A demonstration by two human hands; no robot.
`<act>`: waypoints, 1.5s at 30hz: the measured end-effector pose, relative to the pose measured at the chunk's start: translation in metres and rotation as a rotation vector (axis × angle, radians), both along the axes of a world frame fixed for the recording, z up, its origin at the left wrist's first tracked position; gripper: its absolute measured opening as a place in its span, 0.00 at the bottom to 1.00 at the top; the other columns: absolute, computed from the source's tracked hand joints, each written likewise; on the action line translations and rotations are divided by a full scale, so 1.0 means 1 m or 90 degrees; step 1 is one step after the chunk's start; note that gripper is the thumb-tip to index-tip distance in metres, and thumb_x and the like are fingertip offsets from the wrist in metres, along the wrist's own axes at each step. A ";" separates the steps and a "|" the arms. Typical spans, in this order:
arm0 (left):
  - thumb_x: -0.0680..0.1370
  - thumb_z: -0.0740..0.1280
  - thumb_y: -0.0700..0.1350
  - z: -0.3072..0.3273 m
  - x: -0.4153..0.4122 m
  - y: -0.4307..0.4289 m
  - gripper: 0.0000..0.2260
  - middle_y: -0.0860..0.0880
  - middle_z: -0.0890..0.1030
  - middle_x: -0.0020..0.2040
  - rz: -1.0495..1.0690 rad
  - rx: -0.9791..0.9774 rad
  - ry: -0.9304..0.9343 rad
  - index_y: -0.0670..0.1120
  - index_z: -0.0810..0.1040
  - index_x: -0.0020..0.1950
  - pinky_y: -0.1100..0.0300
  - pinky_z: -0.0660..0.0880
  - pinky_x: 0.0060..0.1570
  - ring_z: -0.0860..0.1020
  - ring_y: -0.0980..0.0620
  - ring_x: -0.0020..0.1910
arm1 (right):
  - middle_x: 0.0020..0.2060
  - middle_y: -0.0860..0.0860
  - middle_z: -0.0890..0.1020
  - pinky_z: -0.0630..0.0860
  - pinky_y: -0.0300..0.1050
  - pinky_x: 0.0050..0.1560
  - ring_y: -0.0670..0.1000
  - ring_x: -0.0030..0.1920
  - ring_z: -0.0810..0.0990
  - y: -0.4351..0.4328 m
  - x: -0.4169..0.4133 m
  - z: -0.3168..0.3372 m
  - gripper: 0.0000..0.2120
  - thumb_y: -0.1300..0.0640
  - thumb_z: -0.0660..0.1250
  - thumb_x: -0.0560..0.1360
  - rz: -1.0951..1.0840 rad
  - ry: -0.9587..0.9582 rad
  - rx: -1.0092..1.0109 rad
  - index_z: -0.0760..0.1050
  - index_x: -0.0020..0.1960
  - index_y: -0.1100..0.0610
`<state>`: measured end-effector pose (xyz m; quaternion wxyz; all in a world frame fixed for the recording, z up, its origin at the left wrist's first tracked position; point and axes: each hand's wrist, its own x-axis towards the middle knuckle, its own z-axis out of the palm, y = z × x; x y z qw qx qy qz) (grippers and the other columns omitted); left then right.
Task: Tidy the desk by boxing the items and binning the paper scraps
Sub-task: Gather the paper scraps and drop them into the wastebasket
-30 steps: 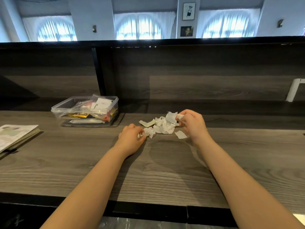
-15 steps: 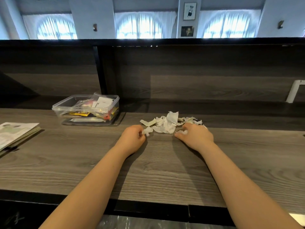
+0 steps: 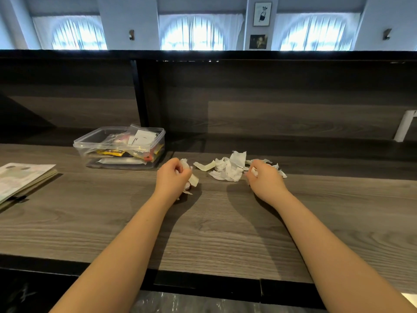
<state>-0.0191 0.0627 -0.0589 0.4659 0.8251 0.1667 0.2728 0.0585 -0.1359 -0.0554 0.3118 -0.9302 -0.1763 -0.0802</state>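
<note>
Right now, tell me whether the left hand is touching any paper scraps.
Touching. The head view shows the left hand curled round a wad of paper scraps.

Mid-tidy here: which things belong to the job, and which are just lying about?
Job: paper scraps; clear box of items; left hand holding scraps; right hand pinching one.
Lying about: booklet at left; framed pictures on wall.

Torn white paper scraps (image 3: 230, 170) lie heaped right of the filled clear box (image 3: 85, 150).
</note>
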 end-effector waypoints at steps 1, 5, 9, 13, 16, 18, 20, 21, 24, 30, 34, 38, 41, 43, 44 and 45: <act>0.76 0.63 0.38 0.000 0.000 0.000 0.10 0.46 0.69 0.35 -0.004 -0.020 0.001 0.44 0.66 0.36 0.60 0.66 0.35 0.70 0.50 0.37 | 0.43 0.51 0.75 0.67 0.43 0.37 0.50 0.39 0.72 0.001 -0.002 0.003 0.06 0.58 0.60 0.78 0.014 0.019 0.059 0.73 0.48 0.61; 0.73 0.61 0.32 0.003 0.001 0.000 0.12 0.48 0.80 0.44 -0.024 -0.119 -0.023 0.44 0.65 0.34 0.62 0.71 0.38 0.77 0.52 0.46 | 0.39 0.47 0.73 0.65 0.39 0.32 0.43 0.34 0.69 0.006 -0.015 0.013 0.05 0.59 0.62 0.77 0.062 0.074 0.204 0.74 0.47 0.61; 0.75 0.58 0.30 0.010 0.001 0.001 0.12 0.48 0.78 0.38 0.016 -0.173 -0.062 0.46 0.68 0.38 0.61 0.72 0.38 0.76 0.52 0.41 | 0.38 0.49 0.76 0.65 0.30 0.26 0.45 0.31 0.68 0.010 -0.025 0.019 0.05 0.62 0.60 0.77 0.134 0.095 0.263 0.73 0.51 0.57; 0.77 0.56 0.34 0.013 -0.001 -0.001 0.11 0.48 0.72 0.33 -0.020 -0.179 -0.058 0.47 0.71 0.40 0.60 0.68 0.33 0.70 0.53 0.33 | 0.53 0.52 0.79 0.68 0.42 0.41 0.50 0.40 0.76 0.012 -0.023 0.018 0.08 0.62 0.60 0.77 0.137 0.082 0.262 0.78 0.47 0.56; 0.78 0.59 0.40 0.013 -0.002 -0.001 0.08 0.48 0.69 0.31 -0.047 -0.198 -0.064 0.46 0.72 0.39 0.61 0.64 0.30 0.66 0.53 0.30 | 0.54 0.50 0.81 0.72 0.47 0.50 0.52 0.54 0.78 0.011 -0.018 0.016 0.06 0.56 0.63 0.77 0.104 0.041 0.210 0.78 0.47 0.56; 0.78 0.62 0.42 0.010 0.000 0.000 0.07 0.49 0.70 0.32 -0.039 -0.135 -0.071 0.46 0.73 0.40 0.61 0.66 0.32 0.67 0.53 0.31 | 0.51 0.49 0.81 0.73 0.48 0.50 0.52 0.52 0.77 0.009 -0.016 0.012 0.05 0.53 0.63 0.77 0.092 0.004 0.117 0.78 0.48 0.52; 0.77 0.64 0.45 0.005 0.001 0.005 0.04 0.49 0.74 0.36 0.000 0.062 -0.037 0.45 0.75 0.44 0.61 0.68 0.36 0.71 0.53 0.36 | 0.54 0.50 0.79 0.72 0.46 0.51 0.50 0.54 0.75 0.007 -0.016 0.008 0.08 0.51 0.63 0.77 0.092 -0.014 0.032 0.77 0.53 0.49; 0.77 0.65 0.47 0.002 0.001 0.007 0.06 0.49 0.75 0.40 0.015 0.147 -0.002 0.44 0.76 0.48 0.60 0.69 0.38 0.73 0.52 0.40 | 0.56 0.50 0.79 0.73 0.47 0.53 0.51 0.55 0.74 0.006 -0.017 0.006 0.10 0.50 0.63 0.77 0.093 -0.014 0.008 0.76 0.57 0.49; 0.77 0.64 0.51 -0.005 0.004 0.014 0.17 0.45 0.76 0.57 0.010 0.286 0.145 0.45 0.72 0.62 0.56 0.71 0.49 0.75 0.47 0.54 | 0.59 0.50 0.79 0.74 0.50 0.56 0.52 0.56 0.76 0.004 -0.020 0.004 0.15 0.49 0.63 0.77 0.090 -0.023 -0.015 0.73 0.63 0.47; 0.79 0.58 0.53 -0.008 0.008 0.010 0.16 0.44 0.74 0.57 -0.011 0.484 0.254 0.46 0.75 0.61 0.56 0.69 0.45 0.76 0.45 0.54 | 0.59 0.54 0.78 0.73 0.51 0.51 0.57 0.59 0.75 0.019 -0.017 0.012 0.25 0.41 0.62 0.75 0.064 -0.036 -0.260 0.66 0.67 0.52; 0.79 0.60 0.50 -0.009 0.007 0.015 0.12 0.44 0.76 0.55 -0.008 0.436 0.211 0.43 0.74 0.55 0.57 0.68 0.45 0.75 0.46 0.53 | 0.59 0.56 0.77 0.70 0.51 0.50 0.58 0.60 0.74 0.038 -0.005 0.018 0.23 0.42 0.60 0.76 0.023 -0.022 -0.290 0.67 0.64 0.55; 0.79 0.60 0.48 -0.010 0.007 0.017 0.10 0.44 0.74 0.51 -0.012 0.398 0.190 0.42 0.75 0.50 0.57 0.68 0.45 0.74 0.47 0.48 | 0.57 0.53 0.78 0.71 0.48 0.48 0.56 0.59 0.75 0.044 0.002 0.003 0.18 0.41 0.60 0.75 -0.015 0.019 -0.198 0.74 0.59 0.51; 0.79 0.60 0.47 -0.010 0.007 0.018 0.10 0.45 0.71 0.48 -0.009 0.336 0.155 0.41 0.76 0.46 0.57 0.68 0.45 0.73 0.48 0.45 | 0.50 0.51 0.79 0.68 0.45 0.44 0.56 0.54 0.76 0.041 0.002 -0.001 0.11 0.48 0.61 0.77 -0.039 0.005 -0.113 0.77 0.54 0.52; 0.80 0.60 0.46 -0.010 0.008 0.017 0.10 0.47 0.70 0.46 -0.008 0.320 0.152 0.42 0.75 0.44 0.58 0.67 0.44 0.72 0.50 0.43 | 0.43 0.50 0.76 0.67 0.44 0.42 0.55 0.50 0.75 0.038 0.002 0.004 0.09 0.51 0.61 0.77 -0.028 0.029 -0.084 0.76 0.50 0.54; 0.80 0.60 0.46 -0.009 0.008 0.016 0.10 0.46 0.71 0.45 -0.003 0.317 0.153 0.42 0.75 0.43 0.58 0.67 0.43 0.72 0.50 0.42 | 0.40 0.50 0.75 0.66 0.44 0.41 0.55 0.47 0.74 0.036 0.001 0.007 0.08 0.52 0.60 0.77 -0.020 0.042 -0.065 0.74 0.46 0.55; 0.80 0.59 0.45 -0.008 0.008 0.016 0.10 0.46 0.71 0.44 0.005 0.312 0.153 0.42 0.75 0.43 0.58 0.66 0.42 0.71 0.50 0.42 | 0.37 0.49 0.74 0.66 0.44 0.39 0.54 0.45 0.73 0.035 0.000 0.010 0.09 0.53 0.59 0.77 -0.013 0.047 -0.045 0.72 0.41 0.55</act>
